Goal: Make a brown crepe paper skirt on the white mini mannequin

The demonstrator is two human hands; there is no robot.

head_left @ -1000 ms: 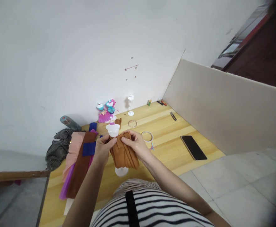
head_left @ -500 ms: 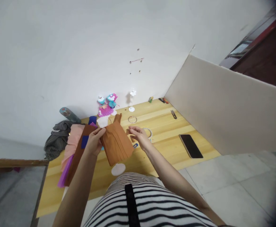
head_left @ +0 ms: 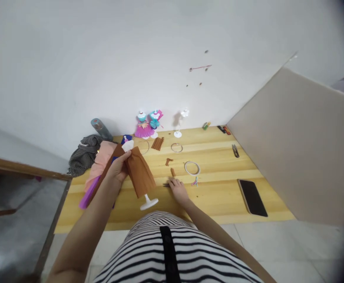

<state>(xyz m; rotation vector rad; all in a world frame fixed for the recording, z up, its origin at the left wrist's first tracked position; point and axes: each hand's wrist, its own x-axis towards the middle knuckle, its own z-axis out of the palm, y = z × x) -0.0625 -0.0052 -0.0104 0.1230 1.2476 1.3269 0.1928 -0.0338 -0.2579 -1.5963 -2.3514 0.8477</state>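
Fitting seems in hand: left hand (head_left: pixel 118 169) pinches brown cloth (head_left: pixel 141 173); right hand (head_left: pixel 178 191), grip unclear, likely must secure the dark tool (head_left: pixel 166 185) at the cloth's four o'clock.

We have a bare lane of yellow wooden tabletop (head_left: pixel 220 182) between the round white ring (head_left: pixel 192 174) and the flat black phone (head_left: pixel 253 197). A tall cream panel (head_left: pixel 301 145) bars our right; the brown-draped white mannequin (head_left: pixel 139 171) in our left hand (head_left: pixel 119 168) blocks passage toward the ruffled peach cloth (head_left: pixel 103 156). 2 turquoise-and-magenta dressed mannequins (head_left: pixel 144 127) obstruct the back.
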